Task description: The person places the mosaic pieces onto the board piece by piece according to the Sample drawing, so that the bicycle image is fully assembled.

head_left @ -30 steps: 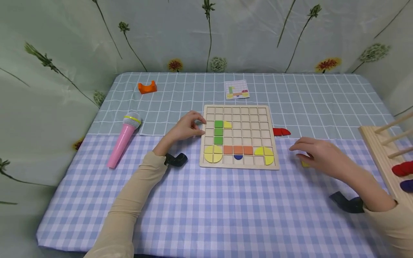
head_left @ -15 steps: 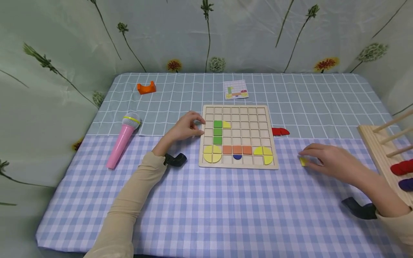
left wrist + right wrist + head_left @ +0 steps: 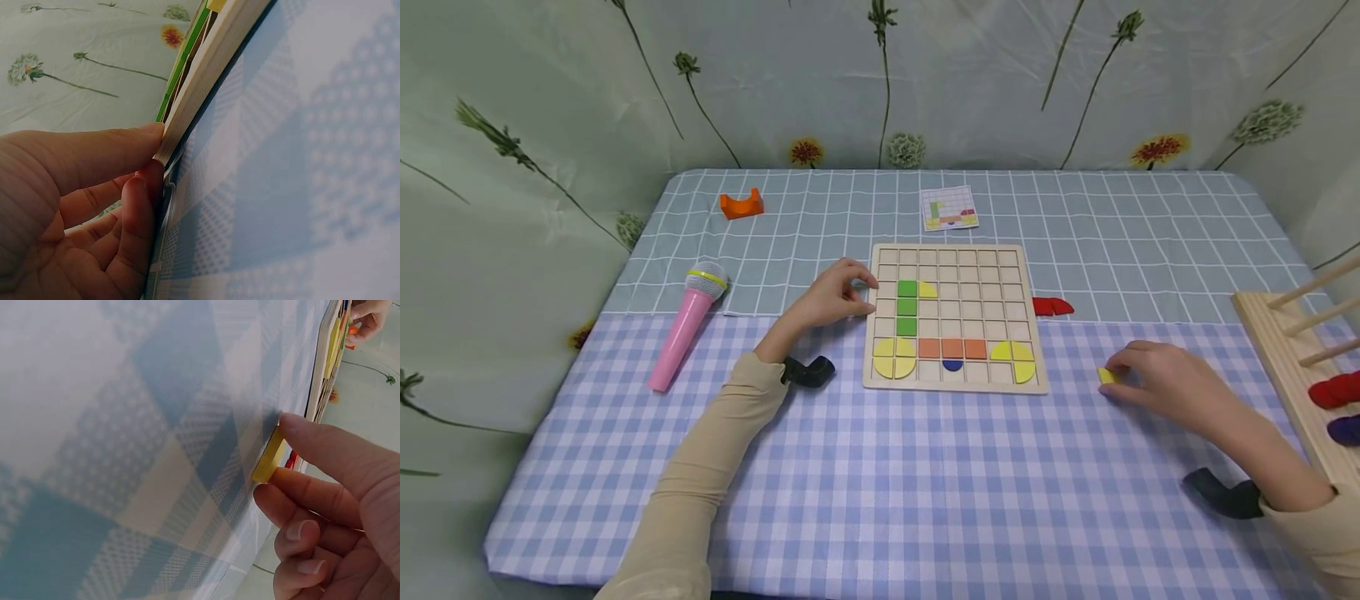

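Observation:
A square wooden grid board [image 3: 968,267] lies in the middle of the table. On it sit green squares [image 3: 907,307], orange squares [image 3: 952,348], yellow quarter-circles [image 3: 895,358] and a blue half-circle [image 3: 952,365]. At the board's left edge rests my left hand [image 3: 835,293], thumb and index fingertip against the rim and apart from each other. To the right of the board, my right hand [image 3: 1172,379] pinches a small yellow piece [image 3: 1107,377] between thumb and fingers, close over the checked cloth. In the right wrist view the yellow piece [image 3: 270,456] shows its thick edge; its full outline is hidden.
Red pieces [image 3: 1053,307] lie beside the board's right edge. A printed pattern card [image 3: 949,208] lies behind the board. At left are a pink toy microphone [image 3: 688,325] and an orange cradle-shaped block [image 3: 742,204]. A wooden peg rack [image 3: 1270,350] stands at right.
My right hand has moved slightly right and toward me, and its thumb and fingers have closed on the yellow piece. The left hand and the board have stayed in place.

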The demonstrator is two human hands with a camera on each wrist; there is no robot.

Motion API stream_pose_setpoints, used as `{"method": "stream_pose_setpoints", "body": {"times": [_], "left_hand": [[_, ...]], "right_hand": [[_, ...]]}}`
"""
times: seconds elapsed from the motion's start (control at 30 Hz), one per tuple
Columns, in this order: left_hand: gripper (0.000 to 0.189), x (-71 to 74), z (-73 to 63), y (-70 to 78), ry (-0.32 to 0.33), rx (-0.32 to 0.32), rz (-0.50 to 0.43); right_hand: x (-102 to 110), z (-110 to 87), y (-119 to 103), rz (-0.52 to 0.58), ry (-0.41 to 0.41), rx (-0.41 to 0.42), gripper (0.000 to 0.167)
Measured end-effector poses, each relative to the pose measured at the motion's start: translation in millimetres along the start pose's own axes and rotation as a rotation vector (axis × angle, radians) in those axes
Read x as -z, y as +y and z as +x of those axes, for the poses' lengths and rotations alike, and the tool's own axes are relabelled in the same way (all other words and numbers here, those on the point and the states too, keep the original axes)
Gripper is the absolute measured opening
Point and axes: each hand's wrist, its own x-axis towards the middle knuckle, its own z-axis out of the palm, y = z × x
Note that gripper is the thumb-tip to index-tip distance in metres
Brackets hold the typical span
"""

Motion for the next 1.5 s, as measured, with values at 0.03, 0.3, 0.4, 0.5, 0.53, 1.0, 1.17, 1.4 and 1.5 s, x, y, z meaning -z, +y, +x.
{"method": "stream_pose_setpoints", "body": {"times": [0.03, 0.3, 0.4, 0.5, 0.53, 1.0, 1.17, 1.4, 1.5], "left_hand": [[0.031, 0.2, -0.1, 0.1, 0.001, 0.001, 0.002], [0.032, 0.4, 1.3, -0.7, -0.004, 0.015, -0.003], [0.031, -0.1, 1.6, -1.2, -0.002, 0.015, -0.003], [0.031, -0.5, 1.8, -1.5, -0.002, 0.01, -0.005], [0.03, -0.6, 1.8, -2.0, -0.002, 0.011, -0.008], [0.03, -0.5, 0.3, -1.3, -0.001, 0.017, -0.029], [0.03, 0.0, 0.4, -1.1, -0.005, 0.022, -0.03], [0.03, -0.1, 0.9, -2.1, -0.004, 0.015, -0.042], [0.031, 0.0, 0.7, -1.8, -0.003, 0.012, -0.038]], "right_hand": [[0, 0.5, 0, 0.006, -0.003, -0.001, 0.028], [5, 3.2, -7, 0.024, 0.0, 0.029, 0.027], [9, 5.3, -13, 0.029, 0.024, 0.065, 0.028], [13, 8.2, -21, 0.037, 0.06, 0.13, 0.026], [13, 9.8, -24, 0.044, 0.074, 0.158, 0.025], [5, 31.9, -58, 0.102, 0.198, 0.482, 0.025], [1, 38.2, -65, 0.103, 0.165, 0.517, 0.026], [1, 43.8, -71, 0.088, 0.134, 0.568, 0.027], [2, 46.9, -72, 0.091, 0.107, 0.604, 0.026]]}}
